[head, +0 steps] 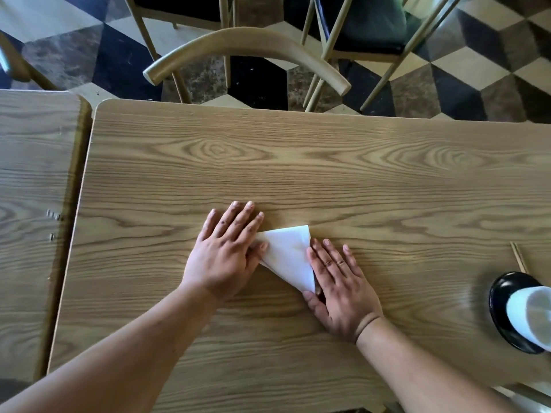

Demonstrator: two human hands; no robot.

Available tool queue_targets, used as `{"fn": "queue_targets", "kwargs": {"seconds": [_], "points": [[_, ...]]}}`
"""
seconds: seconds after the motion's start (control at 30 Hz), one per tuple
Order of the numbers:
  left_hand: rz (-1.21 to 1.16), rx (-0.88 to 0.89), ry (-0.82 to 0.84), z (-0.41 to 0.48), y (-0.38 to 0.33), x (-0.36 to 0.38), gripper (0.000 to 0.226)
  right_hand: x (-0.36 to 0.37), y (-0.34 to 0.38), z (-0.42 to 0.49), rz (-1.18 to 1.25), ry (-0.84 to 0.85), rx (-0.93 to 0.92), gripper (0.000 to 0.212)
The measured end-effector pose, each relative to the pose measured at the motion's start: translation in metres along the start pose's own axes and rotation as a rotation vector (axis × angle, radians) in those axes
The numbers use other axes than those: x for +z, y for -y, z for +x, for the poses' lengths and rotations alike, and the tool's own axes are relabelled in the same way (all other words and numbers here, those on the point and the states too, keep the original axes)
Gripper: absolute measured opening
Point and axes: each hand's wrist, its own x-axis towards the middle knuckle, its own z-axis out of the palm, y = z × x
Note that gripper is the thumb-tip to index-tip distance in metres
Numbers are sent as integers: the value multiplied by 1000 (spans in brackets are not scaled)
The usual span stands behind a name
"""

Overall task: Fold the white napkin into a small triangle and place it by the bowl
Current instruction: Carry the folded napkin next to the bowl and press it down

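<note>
Bowl point(504, 308) holds white cup point(530, 314); both hands flatten napkin point(289, 257).

The white napkin point(287, 257), folded to a triangle, lies flat on the wooden table point(328, 174) between two flat, spread palms. The left hand point(225, 251) presses its left corner, thumb tip on the paper; the right hand point(340, 286) lies along its right edge (fingers splayed, thumb beneath the lower point). Well to the right of the right hand sits a black saucer point(499, 296) carrying a white cup point(530, 314), with chopsticks point(519, 257) just beyond it. Past the hands, a wooden chair point(247, 46) faces the table.
</note>
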Motion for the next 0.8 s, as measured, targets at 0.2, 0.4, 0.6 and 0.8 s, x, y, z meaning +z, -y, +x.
{"fn": "queue_targets", "kwargs": {"seconds": [0.2, 0.4, 0.6, 0.8], "points": [[-10, 0, 34, 0, -1, -4, 56, 1, 0, 1, 11, 5, 6, 78], [-62, 17, -42, -3, -6, -6, 41, -2, 1, 0, 40, -5, 9, 78], [-51, -166, -40, -7, -39, -14, 21, 0, 3, -2, 148, -45, 18, 76], [-103, -298, -54, -16, -76, -44, 7, -21, 2, 0, 386, 42, 42, 77]]}}
